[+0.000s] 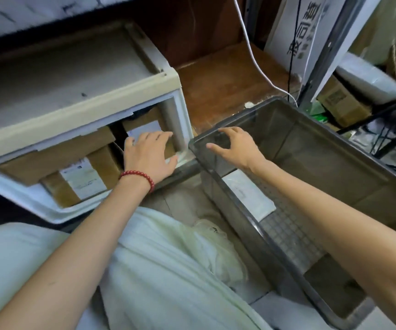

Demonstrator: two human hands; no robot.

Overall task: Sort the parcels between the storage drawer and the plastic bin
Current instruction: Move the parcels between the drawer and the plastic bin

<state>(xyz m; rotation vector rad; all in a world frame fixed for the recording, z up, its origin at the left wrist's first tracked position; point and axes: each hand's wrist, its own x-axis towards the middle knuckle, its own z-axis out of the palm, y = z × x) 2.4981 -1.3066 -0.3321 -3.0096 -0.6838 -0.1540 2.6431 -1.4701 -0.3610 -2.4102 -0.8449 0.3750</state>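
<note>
My left hand (149,153), the one with the red bead bracelet (138,176), lies spread on top of a labelled cardboard parcel (142,126) at the right end of the storage drawer (37,201). The fingers reach to its far edge and the thumb sits at its right side. They are laid on it rather than closed round it, as far as I can see. My right hand (235,146) hovers spread and holding nothing over the far-left corner of the plastic bin (335,151).

The bin stands just right of the drawer, so I judge this parcel's way out is up and rightward over the two adjoining rims. My left hand is the one on it, and my right is nearer the landing place. My hand hides most of the parcel, so I cannot tell its long axis.

More cardboard parcels (80,178) fill the drawer to the left, and a flat white parcel (249,196) lies on the bin's floor.
</note>
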